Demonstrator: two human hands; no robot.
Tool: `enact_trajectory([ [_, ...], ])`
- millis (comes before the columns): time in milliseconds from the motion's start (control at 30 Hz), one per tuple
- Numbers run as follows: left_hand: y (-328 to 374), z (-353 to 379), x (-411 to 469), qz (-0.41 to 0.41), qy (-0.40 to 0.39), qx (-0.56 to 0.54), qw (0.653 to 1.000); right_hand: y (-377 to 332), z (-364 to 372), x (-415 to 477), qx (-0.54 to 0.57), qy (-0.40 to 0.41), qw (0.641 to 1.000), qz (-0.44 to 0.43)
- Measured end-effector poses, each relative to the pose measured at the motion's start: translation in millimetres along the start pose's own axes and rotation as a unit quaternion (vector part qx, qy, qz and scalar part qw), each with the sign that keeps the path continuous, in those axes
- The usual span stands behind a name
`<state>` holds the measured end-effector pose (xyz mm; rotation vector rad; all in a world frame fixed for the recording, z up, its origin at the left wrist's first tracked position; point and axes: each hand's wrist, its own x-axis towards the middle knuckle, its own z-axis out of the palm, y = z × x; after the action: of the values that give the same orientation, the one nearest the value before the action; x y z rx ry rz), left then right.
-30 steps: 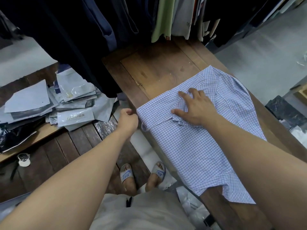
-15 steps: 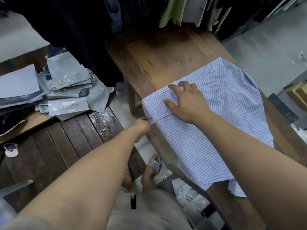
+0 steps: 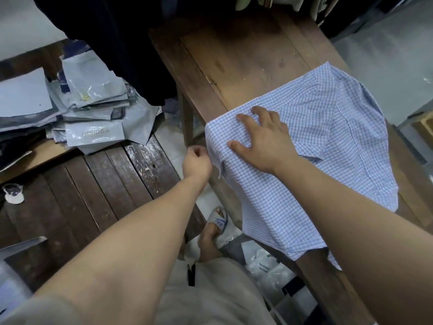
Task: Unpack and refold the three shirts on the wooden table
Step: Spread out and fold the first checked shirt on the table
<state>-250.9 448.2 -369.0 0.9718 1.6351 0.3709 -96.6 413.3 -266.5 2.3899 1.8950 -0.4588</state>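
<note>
A blue and white checked shirt lies spread across the wooden table, its near part hanging over the table's front edge. My right hand presses flat on the shirt near its left end, fingers spread. My left hand is at the shirt's left edge, just off the table's side, fingers curled and pinching the cloth there. Only this one shirt is visible.
Several grey plastic garment bags are piled on a dark slatted bench at the left. Dark clothes hang above the table's far left corner. A small jar stands on the bench. Loose plastic wrap lies on the floor.
My left hand has moved down along the shirt's left edge, still pinching it. My right hand has stayed pressed on the shirt. The camera has tilted further down.
</note>
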Motion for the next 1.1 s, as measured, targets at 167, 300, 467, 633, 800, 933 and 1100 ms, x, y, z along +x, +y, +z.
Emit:
enact_trajectory([
  [167, 47.3, -16.0, -10.5, 0.191, 0.094, 0.029, 0.977, 9.7, -12.2, -4.8, 0.086, 0.009, 0.996, 0.012],
  [300, 83.9, -18.6, -21.8, 0.331, 0.119, 0.182, 0.918, 26.9, -27.5, -12.8, 0.134, 0.077, 0.986, 0.066],
  [467, 127.5, 6.0, -42.8, 0.383, -0.017, 0.249, 0.890, 67.3, -51.6, -27.6, 0.145, 0.113, 0.968, 0.172],
  [633, 155.0, 45.7, -56.9, 0.366, -0.141, 0.234, 0.889, 115.3, -56.2, -59.3, 0.150, 0.109, 0.941, 0.284],
  [800, 164.0, 88.3, -72.4, 0.376, -0.199, 0.276, 0.862, 150.0, -50.8, -96.6, 0.177, 0.113, 0.900, 0.383],
  [933, 161.4, 116.3, -88.3, 0.406, -0.253, 0.345, 0.807, 158.0, -42.4, -124.1, 0.200, 0.087, 0.862, 0.458],
  [1100, 162.8, 145.4, -112.3, 0.493, -0.276, 0.457, 0.686, 153.6, -28.4, -159.6, 0.245, 0.055, 0.774, 0.581],
])
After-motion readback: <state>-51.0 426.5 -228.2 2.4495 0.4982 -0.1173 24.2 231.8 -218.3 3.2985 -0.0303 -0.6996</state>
